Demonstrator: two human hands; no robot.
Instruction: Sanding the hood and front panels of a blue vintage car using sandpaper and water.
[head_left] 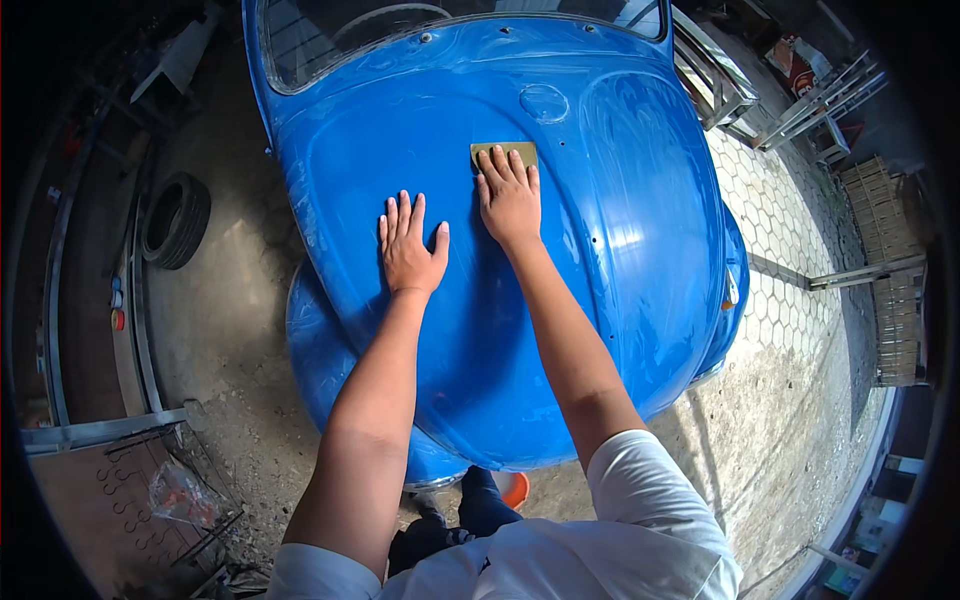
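Note:
A rounded blue car hood [470,350], with pale dusty streaks over parts of its surface, spreads out in front of me. My left hand [411,250] rests flat on its left half, fingers stretched and thumb apart, holding nothing. Farther up and to the right, my right hand [511,200] holds a small tan sheet that looks like sandpaper [489,155] against the hood. The fingers lie extended over the sheet, and its lower part is hidden beneath them. A round outline [544,103] marks the hood just beyond that hand.
The car's windshield [370,35] rises at the far end. On the left, a tire [176,221] stands on the floor. An orange bucket [515,489] sits by my feet, under the car's front. Hexagonal paving [770,220] and a metal frame [712,75] lie to the right.

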